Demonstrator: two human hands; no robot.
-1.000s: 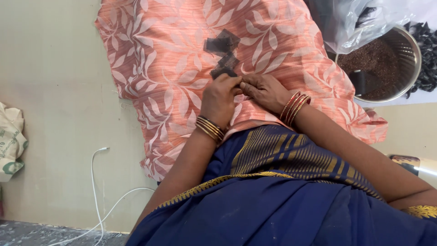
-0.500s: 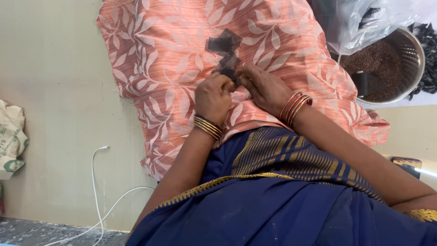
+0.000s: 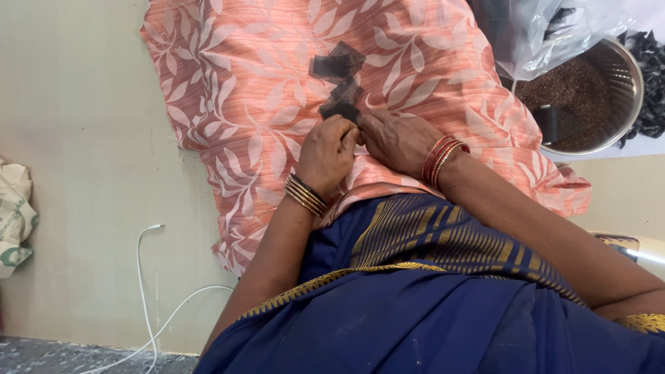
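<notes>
My left hand (image 3: pixel 327 154) and my right hand (image 3: pixel 396 141) meet fingertip to fingertip on a peach cloth with a white leaf pattern (image 3: pixel 263 104). Together they pinch a small dark flat piece (image 3: pixel 339 111) at the near end of a short row. Two more dark translucent squares (image 3: pixel 337 66) lie just beyond it on the cloth. Gold bangles circle my left wrist, red and gold ones my right. My blue and gold sari fills the lower part of the view.
A steel bowl of brown granules (image 3: pixel 585 97) with a dark scoop stands at the upper right, under a clear plastic bag (image 3: pixel 547 31). Dark dried pieces (image 3: pixel 648 62) lie at the far right. A white cable (image 3: pixel 145 277) runs over the beige floor, and a printed cloth bag (image 3: pixel 14 218) lies at left.
Both hands have slid slightly up the cloth toward the dark pieces and closed on the nearest one. The other pieces lie as before.
</notes>
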